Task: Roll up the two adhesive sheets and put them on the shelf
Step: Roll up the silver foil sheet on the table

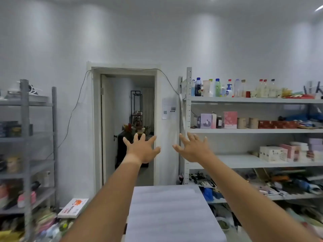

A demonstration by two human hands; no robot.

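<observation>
Adhesive sheets [173, 213] lay flat and unrolled on the surface below while the left hand [142, 150] and right hand [194, 151] hovered ahead, fingers spread wide, holding nothing, seemingly before starting.

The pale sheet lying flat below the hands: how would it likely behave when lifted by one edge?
The pale sheet looks thin and faintly ridged, so probably light and floppy, sagging rather than staying flat. Its broad area suggests lifting with both the left hand and right hand.
</observation>
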